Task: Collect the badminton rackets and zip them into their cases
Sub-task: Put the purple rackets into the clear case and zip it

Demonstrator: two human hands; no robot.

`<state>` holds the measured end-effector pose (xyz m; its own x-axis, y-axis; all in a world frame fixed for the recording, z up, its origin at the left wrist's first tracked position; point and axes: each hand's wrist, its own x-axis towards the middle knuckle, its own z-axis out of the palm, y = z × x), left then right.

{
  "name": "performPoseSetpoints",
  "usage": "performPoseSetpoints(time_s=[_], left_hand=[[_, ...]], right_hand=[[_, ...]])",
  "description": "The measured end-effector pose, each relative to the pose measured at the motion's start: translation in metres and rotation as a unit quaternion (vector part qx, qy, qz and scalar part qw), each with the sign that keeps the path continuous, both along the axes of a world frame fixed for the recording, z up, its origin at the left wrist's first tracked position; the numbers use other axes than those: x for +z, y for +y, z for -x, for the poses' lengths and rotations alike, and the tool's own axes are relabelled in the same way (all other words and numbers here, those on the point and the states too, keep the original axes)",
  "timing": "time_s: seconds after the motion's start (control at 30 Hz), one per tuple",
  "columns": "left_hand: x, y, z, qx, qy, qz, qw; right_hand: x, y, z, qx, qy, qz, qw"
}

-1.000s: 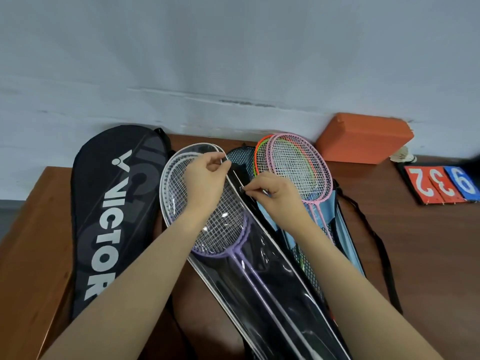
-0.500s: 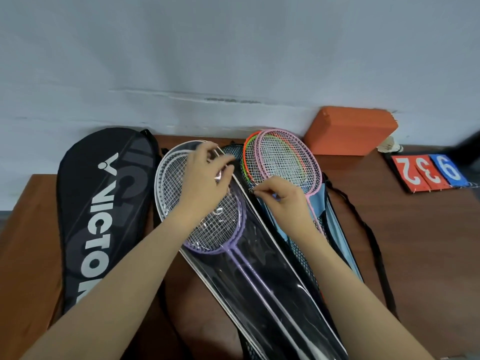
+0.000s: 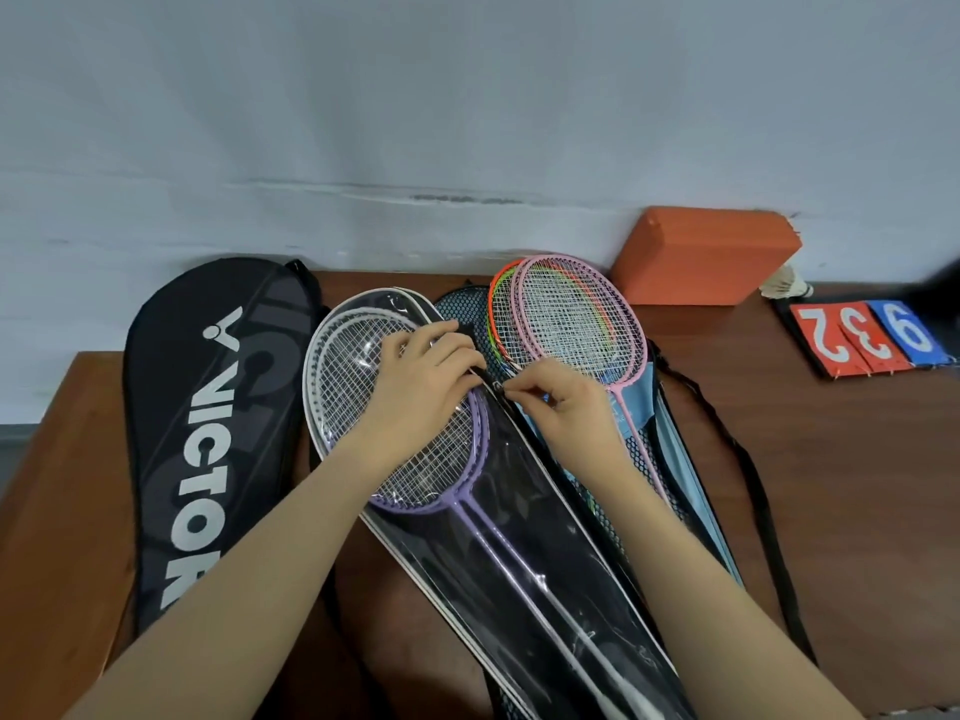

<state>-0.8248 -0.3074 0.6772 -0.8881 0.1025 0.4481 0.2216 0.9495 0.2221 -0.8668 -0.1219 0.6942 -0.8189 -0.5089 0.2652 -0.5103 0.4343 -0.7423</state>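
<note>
Since a second ago, our right hand has been drawing the zipper pull down the edge of the clear-fronted case, away from the curved top and closer to us, while our left hand has slid down with it over the racket heads.

We are pinching the pull between the thumb and curled fingers of the right hand. We are gripping the black zipper edge of the case just left of the pull with the left hand's fingers, curled tight around the edge, the palm resting on the clear plastic.

Under the left palm, inside the case, the purple racket and a white racket are lying with heads overlapping and shafts running down toward us.

Just beyond the right fingers, the pink racket and an orange racket are lying stacked on an open blue case, their heads sticking out past its top. A black strap is trailing to the right of that hand.

Well left of the left hand, the black VICTOR case is lying flat on the brown bench. Far beyond the right hand, an orange block, a shuttlecock and number cards are sitting near the wall.
</note>
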Motion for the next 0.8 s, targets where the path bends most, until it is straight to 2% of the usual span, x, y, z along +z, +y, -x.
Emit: performPoseSetpoints(time_s=[0.1, 0.23, 0.43, 0.63, 0.8], left_hand=[[0.001, -0.004, 0.003, 0.007, -0.007, -0.005, 1.0], [-0.002, -0.011, 0.012, 0.0, -0.035, 0.049, 0.998], [-0.004, -0.016, 0.028, 0.019, -0.092, 0.07, 0.993], [-0.005, -0.004, 0.024, 0.029, -0.081, 0.0, 0.996], [-0.01, 0.023, -0.012, -0.091, -0.039, -0.005, 0.995]], right_hand=[[-0.006, 0.007, 0.002, -0.005, -0.017, -0.009, 1.0], [-0.018, 0.023, -0.004, -0.04, -0.083, 0.004, 0.996], [-0.031, 0.059, -0.017, -0.085, -0.157, -0.032, 0.983], [-0.019, 0.059, -0.021, -0.078, -0.151, -0.019, 0.985], [-0.001, 0.048, -0.022, -0.061, -0.171, 0.027, 0.983]])
